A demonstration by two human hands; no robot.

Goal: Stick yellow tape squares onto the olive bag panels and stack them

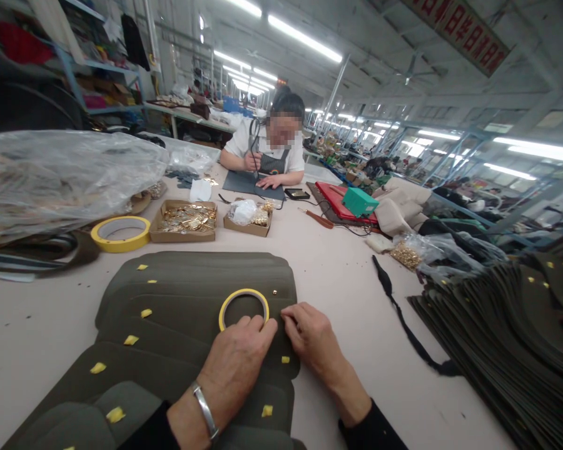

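Observation:
My left hand (241, 353), with a silver bracelet at the wrist, grips a thin roll of yellow tape (223, 312) over a dark green fabric panel (178, 350). Close beside it, my right hand (312, 340) has thumb and forefinger pinched together at the panel's right edge. Whatever lies between those fingertips is too small to make out. Yellow tape bits (145, 313) dot the panel along its left and right sides. A small gold stud (274, 292) sits near the panel's upper right corner.
Across the table a co-worker (272, 140) bends over a dark sheet (248, 182). Between us stand a box of gold metal pieces (182, 236), a smaller box (258, 229) and a wide yellow tape roll (121, 244). Stacked dark panels (492, 337) and a black strap (394, 300) lie rightward.

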